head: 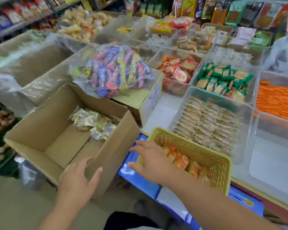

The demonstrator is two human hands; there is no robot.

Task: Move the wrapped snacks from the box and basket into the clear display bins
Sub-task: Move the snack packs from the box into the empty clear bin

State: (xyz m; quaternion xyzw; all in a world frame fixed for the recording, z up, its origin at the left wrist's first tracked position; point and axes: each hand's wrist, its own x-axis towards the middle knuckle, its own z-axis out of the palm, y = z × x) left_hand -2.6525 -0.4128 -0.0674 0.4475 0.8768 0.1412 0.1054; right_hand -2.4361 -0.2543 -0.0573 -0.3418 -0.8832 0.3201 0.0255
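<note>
An open cardboard box (40,130) stands at the lower left with a small heap of pale wrapped snacks (93,122) in its far corner. My left hand (80,178) grips the box's near corner, thumb outside and fingers over the rim. A yellow plastic basket (191,144) beside it holds orange wrapped snacks (184,161). My right hand (150,160) hovers over the basket's left end, fingers spread, holding nothing. A clear bin (178,112) just beyond the basket is full of pale wrapped snacks (206,123).
A clear bag of mixed candies (115,70) lies on a closed carton (143,102) behind the box. Other clear bins hold red-orange packs (178,72), green packs (223,80) and orange packs (276,103). Another clear bin (273,163) sits at right. Shelves of goods line the back.
</note>
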